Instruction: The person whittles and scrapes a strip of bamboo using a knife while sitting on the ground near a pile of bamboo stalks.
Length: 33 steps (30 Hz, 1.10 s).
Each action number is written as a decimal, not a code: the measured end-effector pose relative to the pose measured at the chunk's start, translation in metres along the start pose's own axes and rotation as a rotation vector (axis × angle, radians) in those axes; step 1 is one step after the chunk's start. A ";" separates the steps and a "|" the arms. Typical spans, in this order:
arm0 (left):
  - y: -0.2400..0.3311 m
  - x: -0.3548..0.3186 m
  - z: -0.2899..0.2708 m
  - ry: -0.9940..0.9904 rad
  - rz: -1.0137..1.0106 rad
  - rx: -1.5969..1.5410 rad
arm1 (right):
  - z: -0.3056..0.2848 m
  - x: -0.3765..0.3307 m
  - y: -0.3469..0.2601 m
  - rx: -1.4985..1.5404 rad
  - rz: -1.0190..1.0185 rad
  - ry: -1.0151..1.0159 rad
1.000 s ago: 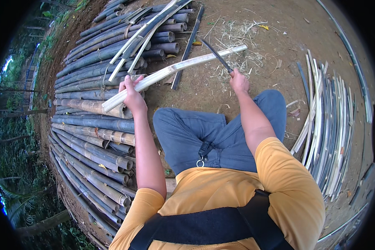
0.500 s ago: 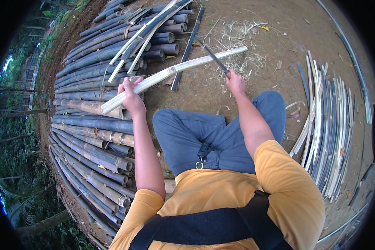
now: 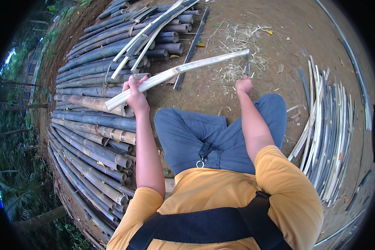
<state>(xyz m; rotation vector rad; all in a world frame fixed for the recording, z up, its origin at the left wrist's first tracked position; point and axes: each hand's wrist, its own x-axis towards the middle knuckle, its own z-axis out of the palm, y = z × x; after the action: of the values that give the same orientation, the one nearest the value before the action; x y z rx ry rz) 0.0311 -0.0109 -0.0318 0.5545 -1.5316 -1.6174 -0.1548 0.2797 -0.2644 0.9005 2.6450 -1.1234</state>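
1. 1 L hand point(image 3: 136, 96) & 1 R hand point(image 3: 244, 85) are showing, 2 total.
2. 1 pale bamboo pc point(image 3: 183, 69) is being held.
3. 1 knife point(image 3: 248, 63) is being held, too.
4. 1 bamboo-pole stack point(image 3: 93, 120) is lying L; poles are overlapping, exact no. unclear.
5. 1 split-strip bunch point(image 3: 327, 133) is lying R; strips are overlapping, exact no. unclear.
6. 1 blk chest strap point(image 3: 196, 225) is showing.

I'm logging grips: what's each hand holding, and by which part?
Left hand: pale strip, near its left end. Right hand: dark knife, by its handle end.
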 end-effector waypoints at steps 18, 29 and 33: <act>0.014 -0.015 0.020 -0.073 0.109 -0.042 | -0.151 -0.176 -0.042 -0.163 -0.734 -0.467; 0.014 -0.038 0.015 -0.131 0.102 -0.029 | -0.166 -0.183 -0.033 -0.235 -0.794 -0.472; 0.017 -0.039 0.014 -0.087 0.050 -0.019 | -0.155 -0.176 -0.033 -0.202 -0.794 -0.442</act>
<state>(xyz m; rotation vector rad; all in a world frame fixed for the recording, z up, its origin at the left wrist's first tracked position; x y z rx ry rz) 0.0463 0.0303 -0.0220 0.4379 -1.5796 -1.6344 -0.0138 0.2854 -0.0749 -0.4489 2.6705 -0.9753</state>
